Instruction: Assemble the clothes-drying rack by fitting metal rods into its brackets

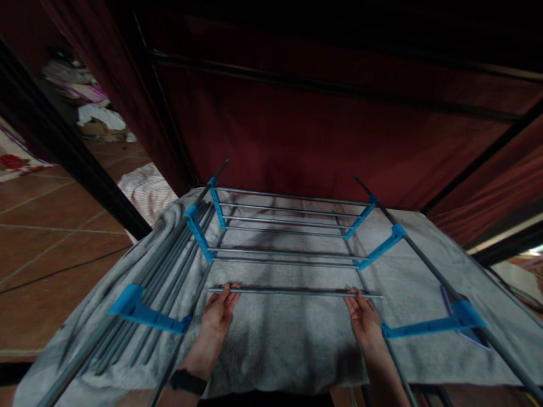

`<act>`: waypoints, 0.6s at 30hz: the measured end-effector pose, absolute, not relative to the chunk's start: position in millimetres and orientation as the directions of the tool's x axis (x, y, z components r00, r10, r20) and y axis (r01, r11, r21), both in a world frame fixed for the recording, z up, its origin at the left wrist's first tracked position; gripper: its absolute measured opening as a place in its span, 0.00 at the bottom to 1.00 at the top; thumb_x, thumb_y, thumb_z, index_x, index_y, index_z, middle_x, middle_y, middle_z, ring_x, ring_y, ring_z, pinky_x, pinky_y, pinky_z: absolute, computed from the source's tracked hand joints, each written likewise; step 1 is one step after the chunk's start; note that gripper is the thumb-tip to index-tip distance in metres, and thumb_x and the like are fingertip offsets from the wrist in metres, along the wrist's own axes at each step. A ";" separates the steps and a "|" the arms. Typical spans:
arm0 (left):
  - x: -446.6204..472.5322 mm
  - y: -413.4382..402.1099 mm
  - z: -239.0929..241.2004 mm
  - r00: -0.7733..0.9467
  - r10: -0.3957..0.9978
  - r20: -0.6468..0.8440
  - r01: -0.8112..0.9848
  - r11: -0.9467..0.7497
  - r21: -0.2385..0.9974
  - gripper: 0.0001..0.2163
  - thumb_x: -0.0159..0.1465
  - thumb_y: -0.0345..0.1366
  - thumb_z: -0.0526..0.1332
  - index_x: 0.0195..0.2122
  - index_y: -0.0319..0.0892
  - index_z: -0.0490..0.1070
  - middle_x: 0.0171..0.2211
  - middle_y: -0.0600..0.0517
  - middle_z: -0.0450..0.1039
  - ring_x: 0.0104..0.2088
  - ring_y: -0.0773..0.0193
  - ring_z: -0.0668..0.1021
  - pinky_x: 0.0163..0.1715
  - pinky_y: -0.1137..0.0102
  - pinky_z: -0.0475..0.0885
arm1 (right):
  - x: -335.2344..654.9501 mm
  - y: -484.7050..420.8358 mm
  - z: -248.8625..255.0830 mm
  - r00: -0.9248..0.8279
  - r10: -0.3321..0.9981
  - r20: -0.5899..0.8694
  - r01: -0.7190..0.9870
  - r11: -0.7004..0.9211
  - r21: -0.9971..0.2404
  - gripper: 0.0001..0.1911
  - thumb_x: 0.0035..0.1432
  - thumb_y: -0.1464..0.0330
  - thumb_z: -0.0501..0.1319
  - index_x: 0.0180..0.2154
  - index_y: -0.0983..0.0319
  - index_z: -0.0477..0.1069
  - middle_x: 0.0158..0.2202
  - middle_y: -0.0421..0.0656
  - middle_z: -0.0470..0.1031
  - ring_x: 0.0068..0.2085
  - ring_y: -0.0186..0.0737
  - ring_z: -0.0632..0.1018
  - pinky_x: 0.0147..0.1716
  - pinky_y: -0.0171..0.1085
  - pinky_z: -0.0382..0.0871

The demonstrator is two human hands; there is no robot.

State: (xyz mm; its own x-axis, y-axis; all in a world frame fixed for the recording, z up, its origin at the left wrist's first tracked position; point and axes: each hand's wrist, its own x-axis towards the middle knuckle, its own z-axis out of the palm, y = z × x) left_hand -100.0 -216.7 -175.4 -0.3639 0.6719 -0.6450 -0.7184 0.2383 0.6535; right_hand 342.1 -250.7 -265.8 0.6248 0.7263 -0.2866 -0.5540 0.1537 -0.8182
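Observation:
A thin grey metal rod lies level across the space in front of me. Near its left end my left hand is closed on it, and my right hand grips it near the right end. Around both hands stands a rack frame of grey poles with blue plastic brackets. The left blue bracket and the right blue bracket are closest to my hands; the rod's ends look apart from both. Farther back, several crossbars join the brackets of the two sides.
Several loose grey rods lie along the left on a grey blanket. A dark flat object lies partly behind the right bracket. Dark red curtains and black bars stand behind. Folded cloths sit on the tiled floor, far left.

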 end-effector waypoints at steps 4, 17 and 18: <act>-99.8 -215.7 -169.7 -0.331 0.656 -0.678 -0.743 0.261 0.616 0.12 0.71 0.19 0.69 0.36 0.45 0.79 0.34 0.50 0.87 0.41 0.56 0.94 0.56 0.62 0.90 | 340.8 -249.7 -261.8 0.617 0.721 -0.316 -0.577 0.141 -0.804 0.18 0.49 0.62 0.88 0.35 0.54 0.82 0.40 0.39 0.91 0.44 0.44 0.91 0.62 0.49 0.88; -103.9 -209.7 -166.7 -0.397 0.623 -0.674 -0.744 0.212 0.634 0.16 0.71 0.17 0.71 0.33 0.46 0.75 0.30 0.54 0.86 0.31 0.61 0.90 0.44 0.68 0.90 | 358.5 -247.8 -261.1 0.674 0.677 -0.295 -0.522 0.154 -0.839 0.16 0.52 0.65 0.86 0.36 0.53 0.82 0.38 0.37 0.90 0.42 0.44 0.92 0.57 0.48 0.91; -102.7 -209.9 -166.7 -0.386 0.630 -0.674 -0.740 0.224 0.634 0.17 0.71 0.17 0.71 0.32 0.46 0.75 0.30 0.53 0.86 0.31 0.61 0.91 0.44 0.68 0.90 | 357.8 -248.2 -261.1 0.674 0.684 -0.279 -0.517 0.167 -0.839 0.17 0.52 0.64 0.87 0.36 0.53 0.81 0.38 0.37 0.90 0.41 0.43 0.92 0.57 0.48 0.91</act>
State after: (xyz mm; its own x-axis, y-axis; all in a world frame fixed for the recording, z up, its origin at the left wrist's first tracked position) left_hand -102.7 -209.9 -166.7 -0.3861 0.6296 -0.6742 -0.7404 0.2245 0.6336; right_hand 357.8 -248.2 -261.1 0.6737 0.6844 -0.2789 -0.5171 0.1669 -0.8395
